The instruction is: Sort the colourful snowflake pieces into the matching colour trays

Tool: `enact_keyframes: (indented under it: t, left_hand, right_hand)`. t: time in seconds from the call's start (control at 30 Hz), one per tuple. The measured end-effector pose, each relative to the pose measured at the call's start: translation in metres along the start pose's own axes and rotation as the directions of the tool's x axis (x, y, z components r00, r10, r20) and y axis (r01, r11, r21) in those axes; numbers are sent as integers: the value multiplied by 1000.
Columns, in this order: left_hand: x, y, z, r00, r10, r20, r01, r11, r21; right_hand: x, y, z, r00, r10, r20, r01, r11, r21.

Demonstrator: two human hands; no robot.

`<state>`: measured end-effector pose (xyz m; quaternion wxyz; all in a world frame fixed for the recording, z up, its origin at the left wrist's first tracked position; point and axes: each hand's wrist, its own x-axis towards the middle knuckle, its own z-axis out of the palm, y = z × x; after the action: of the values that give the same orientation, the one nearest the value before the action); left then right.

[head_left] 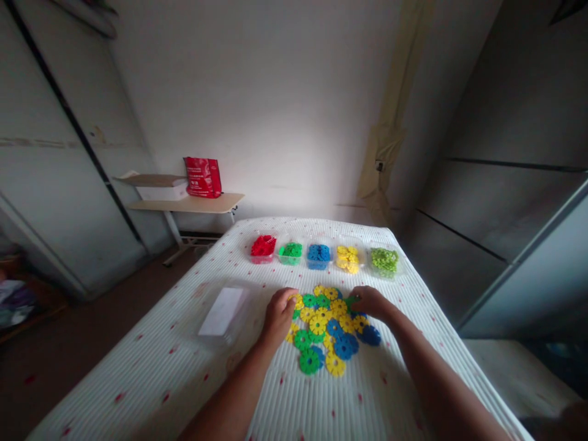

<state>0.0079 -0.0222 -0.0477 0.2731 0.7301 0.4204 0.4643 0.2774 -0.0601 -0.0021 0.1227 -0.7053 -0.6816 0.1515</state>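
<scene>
A loose pile of flat, notched plastic discs, the flower-shaped building kind, lies on the quilted cover: yellow discs (318, 324), green discs (309, 361) and blue discs (343, 347), many overlapping. At the pile's left edge, my left hand (279, 312) is curled with its fingertips closed at a yellow disc (298, 301). Across from it, my right hand (370, 302) pinches a green disc (351, 302) at the pile's upper right. The fingers partly hide both of these discs.
Behind the pile stands a row of clear tubs holding red pieces (263, 246), green discs (291, 252), blue discs (318, 255), yellow discs (348, 258) and light green pieces (384, 261). A clear box with a white sheet (223, 311) lies left. Beyond is a side table (206, 203) with a red bag (203, 177).
</scene>
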Motion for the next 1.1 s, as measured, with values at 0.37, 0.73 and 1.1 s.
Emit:
enact_keyframes:
  t: [0.37,0.73,1.1]
  left_hand:
    - [0,1,-1,1000,-22,-7,22,1000,-1]
    - [0,0,0,1000,-19,-3,19,1000,12]
    - [1,-1,0,1000,-23,-12,23,999,24]
  right_hand:
    - [-3,4,3,999,-32,-13,33,997,68]
    - [-7,-7,-1,1000,-8,-8,9,1000,11]
    - [-11,-29,-1,993,-117,-13,117,993,-9]
